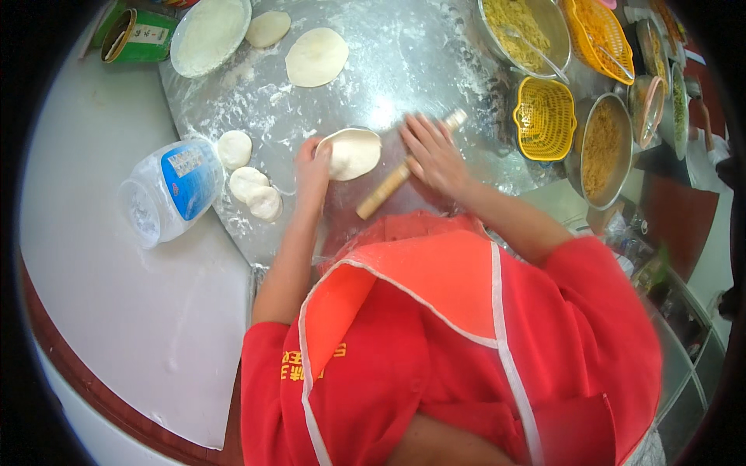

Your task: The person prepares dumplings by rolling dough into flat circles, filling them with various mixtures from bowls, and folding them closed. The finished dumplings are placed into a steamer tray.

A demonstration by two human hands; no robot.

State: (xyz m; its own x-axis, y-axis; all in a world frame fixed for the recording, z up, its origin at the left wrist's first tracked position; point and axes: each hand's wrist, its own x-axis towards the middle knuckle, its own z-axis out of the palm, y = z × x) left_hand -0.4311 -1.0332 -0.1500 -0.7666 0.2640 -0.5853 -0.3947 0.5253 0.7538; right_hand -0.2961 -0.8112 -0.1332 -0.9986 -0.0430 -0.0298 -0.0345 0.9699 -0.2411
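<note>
My left hand (313, 169) pinches the left edge of a flattened round of dough (354, 154), with the thumb on top. The round's right side lies near a wooden rolling pin (383, 191), apart from it. Fingers extended, my right hand (434, 152) lies over the pin's middle, palm down; the hand and the pin are slightly blurred. Both pin ends show, one near the red apron and the other beyond my fingers. Left of my left hand, several small dough discs (235, 149) lie on the floured metal worktop (402, 52), two of them overlapping.
Two rolled rounds (316, 57) lie farther back, near a bowl of flour (211, 36) and a green tin (140, 35). A plastic jar (175, 192) lies tilted at the left edge. On the right stand a yellow basket (545, 119) and metal bowls of fillings (603, 151).
</note>
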